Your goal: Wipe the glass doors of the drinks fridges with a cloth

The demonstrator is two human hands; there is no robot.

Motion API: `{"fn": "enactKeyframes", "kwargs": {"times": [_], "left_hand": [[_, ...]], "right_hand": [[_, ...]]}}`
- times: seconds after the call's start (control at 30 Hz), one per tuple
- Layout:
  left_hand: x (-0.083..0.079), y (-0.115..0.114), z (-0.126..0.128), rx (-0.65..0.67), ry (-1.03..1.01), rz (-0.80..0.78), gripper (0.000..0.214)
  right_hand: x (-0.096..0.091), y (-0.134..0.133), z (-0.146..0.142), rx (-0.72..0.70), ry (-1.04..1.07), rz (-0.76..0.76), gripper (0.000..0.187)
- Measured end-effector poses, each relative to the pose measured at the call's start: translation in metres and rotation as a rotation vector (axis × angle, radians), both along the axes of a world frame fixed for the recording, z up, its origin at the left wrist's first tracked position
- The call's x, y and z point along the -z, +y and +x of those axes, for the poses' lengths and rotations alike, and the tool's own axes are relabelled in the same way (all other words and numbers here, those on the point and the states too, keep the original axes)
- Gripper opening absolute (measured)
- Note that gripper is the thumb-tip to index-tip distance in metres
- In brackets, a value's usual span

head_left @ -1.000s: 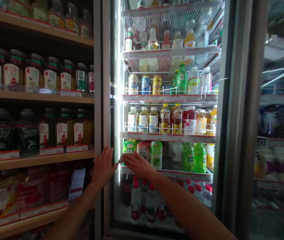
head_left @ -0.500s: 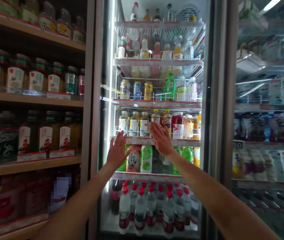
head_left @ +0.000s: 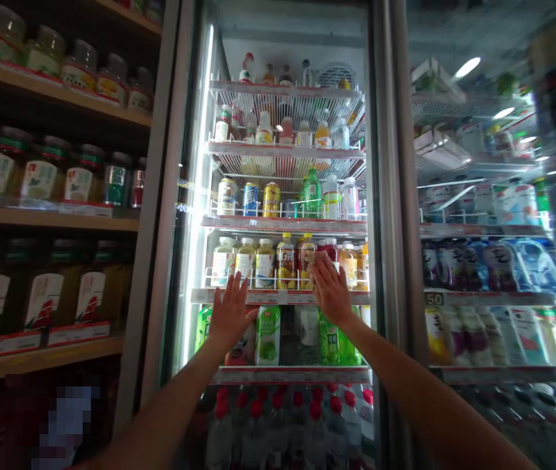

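In the head view, my left hand (head_left: 230,314) is raised with its fingers spread, palm toward the glass door (head_left: 278,39) of a lit drinks cooler. It appears to rest on the glass, in front of the shelf edge below the juice bottles (head_left: 264,264). Farther right and slightly higher, my right hand (head_left: 330,287) lies flat with fingers stretched out, covering part of the red drink bottles. A pale tan patch shows beside its fingertips; I cannot tell whether that is a cloth or a reflection. Yellow-capped tea bottles (head_left: 286,261) stand behind the glass between the hands.
Wooden shelves (head_left: 47,219) with bottled drinks run along the left. A metal door frame (head_left: 395,196) separates this cooler from another glass-fronted cooler (head_left: 483,228) on the right. Red-capped bottles (head_left: 257,424) fill the bottom. Reflections cross the glass.
The view has tilted up and turned right, so the shelves sit lower and farther left. Both hands stay raised; the right hand has shifted right across the bottles behind it.
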State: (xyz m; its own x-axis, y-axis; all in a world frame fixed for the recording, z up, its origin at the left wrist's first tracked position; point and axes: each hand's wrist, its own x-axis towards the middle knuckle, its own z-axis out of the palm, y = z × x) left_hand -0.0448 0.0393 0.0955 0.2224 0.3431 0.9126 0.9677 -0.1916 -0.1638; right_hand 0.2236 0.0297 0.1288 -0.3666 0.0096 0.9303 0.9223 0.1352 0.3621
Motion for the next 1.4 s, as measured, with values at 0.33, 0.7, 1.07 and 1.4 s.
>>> {"fn": "enactKeyframes", "kwargs": {"times": [0.33,0.7,1.07,1.4], "left_hand": [[0.001,0.001,0.002,-0.019,-0.003,-0.017,0.073],[0.004,0.007,0.000,-0.018,0.001,0.016,0.073],[0.003,0.006,-0.001,-0.029,0.018,-0.021,0.071],[0.002,0.007,-0.006,-0.004,0.032,-0.035,0.072]], "right_hand": [[-0.034,0.002,0.065,0.044,0.450,-0.028,0.050],[-0.015,-0.004,0.064,-0.010,0.182,-0.083,0.050],[-0.014,-0.001,0.032,-0.054,-0.021,-0.134,0.051],[-0.024,0.002,0.026,-0.066,0.001,-0.142,0.048]]}}
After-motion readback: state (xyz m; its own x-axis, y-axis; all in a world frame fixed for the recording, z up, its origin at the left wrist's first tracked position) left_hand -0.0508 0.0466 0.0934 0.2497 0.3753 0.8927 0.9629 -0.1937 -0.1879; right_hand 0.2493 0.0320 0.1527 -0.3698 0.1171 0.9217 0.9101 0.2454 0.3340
